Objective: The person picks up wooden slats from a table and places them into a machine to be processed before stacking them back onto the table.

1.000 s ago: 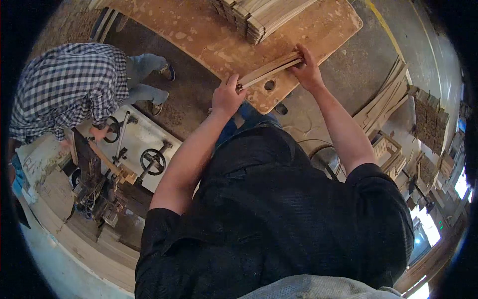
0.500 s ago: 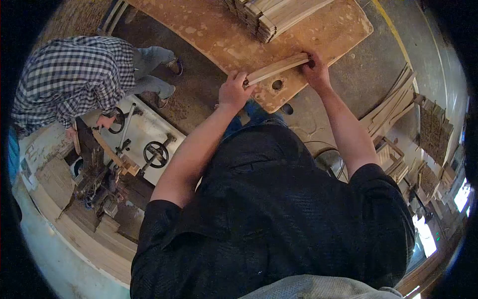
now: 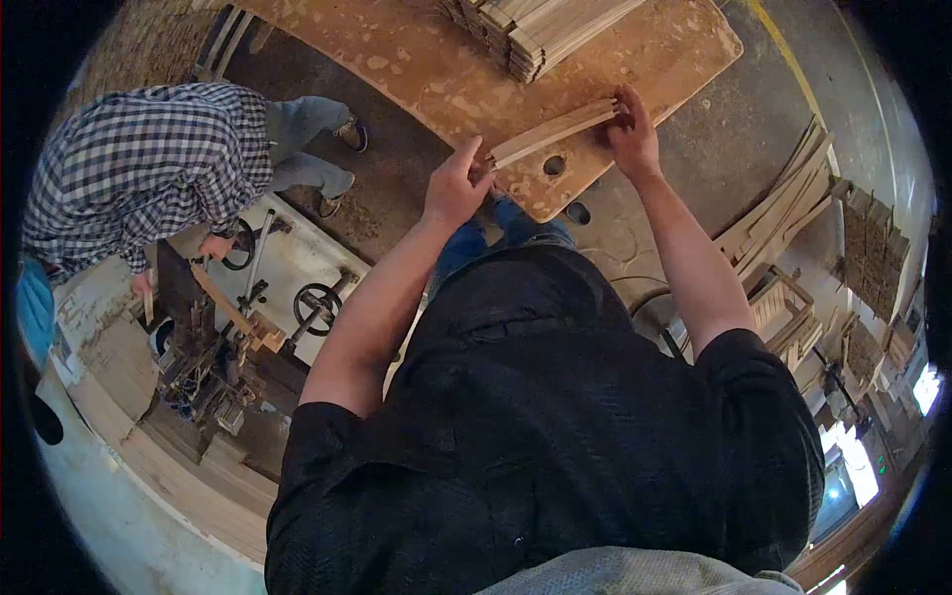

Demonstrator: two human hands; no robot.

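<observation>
You seem to be squaring up or steadying the wood strips (image 3: 553, 135), which lie at your twelve o'clock over the table (image 3: 679, 59). Your right hand (image 3: 635, 139) grips their two o'clock end; your left hand (image 3: 461, 185) spreads open at eight o'clock, contact unclear. The next move calls for even support at both ends.

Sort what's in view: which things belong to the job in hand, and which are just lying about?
Belongs:
- held wood
- table beneath it
- stacked wood, likely

Probably lying about:
- long boards at right
- wooden frame near them
</observation>
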